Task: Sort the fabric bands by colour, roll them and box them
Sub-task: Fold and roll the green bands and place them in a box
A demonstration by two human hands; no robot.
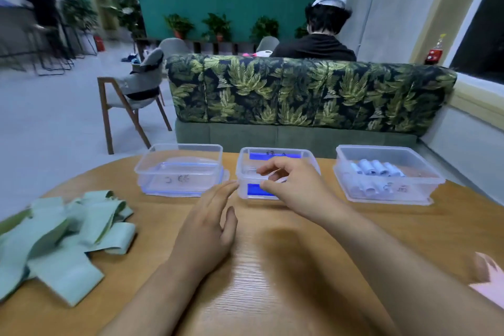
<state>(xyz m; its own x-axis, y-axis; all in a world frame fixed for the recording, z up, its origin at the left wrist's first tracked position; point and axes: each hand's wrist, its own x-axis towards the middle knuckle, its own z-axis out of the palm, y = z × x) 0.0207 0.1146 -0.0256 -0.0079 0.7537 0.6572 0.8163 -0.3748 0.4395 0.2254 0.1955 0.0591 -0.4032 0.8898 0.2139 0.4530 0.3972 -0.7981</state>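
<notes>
Three clear plastic boxes stand in a row at the far side of the wooden table point(272, 267). The left box point(152, 172) looks empty and sits on a blue-edged lid. My right hand point(294, 185) reaches over the middle box point(308, 157), which has blue labels, and its thumb and curled fingers pinch the near rim. My left hand point(210, 224) lies open, its straight fingertips touching that box's near left corner. The right box point(425, 188) holds several rolled pale blue bands point(377, 168). A loose heap of green bands point(62, 234) lies at the left.
A pink band point(491, 284) shows at the table's right edge. Behind the table stands a leaf-patterned sofa point(305, 93) with a person seated beyond it. A wooden chair point(131, 95) stands to the left on the open floor.
</notes>
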